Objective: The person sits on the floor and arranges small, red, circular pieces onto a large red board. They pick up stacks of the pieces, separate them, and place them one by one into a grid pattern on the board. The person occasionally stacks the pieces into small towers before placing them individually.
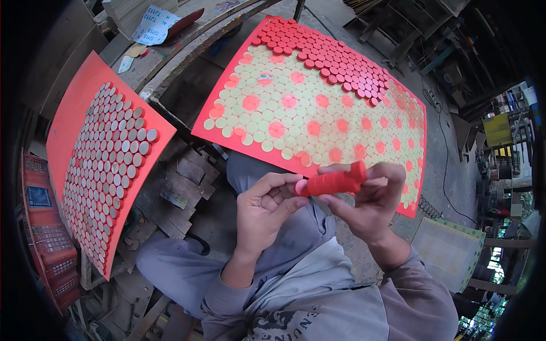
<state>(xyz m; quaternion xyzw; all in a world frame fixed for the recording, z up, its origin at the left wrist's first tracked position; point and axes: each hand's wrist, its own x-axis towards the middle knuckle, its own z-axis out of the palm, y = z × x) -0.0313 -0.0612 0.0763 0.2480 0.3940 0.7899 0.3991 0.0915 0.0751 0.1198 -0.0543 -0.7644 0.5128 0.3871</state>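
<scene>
Above my lap, my right hand (375,202) is closed around a short row of red discs (333,182) lying on their sides, face to face. Thumb and fingers grip the row from its two sides. At the row's left end, my left hand (264,207) pinches a disc with a pale pink face (300,186) between thumb and forefinger. That disc touches or nearly touches the row; I cannot tell which. Just beyond my hands is a red board (267,149) covered with pale yellow-green round spots and scattered red ones. Many red discs (341,62) sit packed along its far edge.
At left, a second red board (71,108) carries rows of discs with pale tops (114,145). Red plastic crates (54,244) stand beyond it. A wooden bench (165,74) holds paper sheets (153,25). Wood scraps (190,170) lie below, and a pale panel (446,250) rests at right.
</scene>
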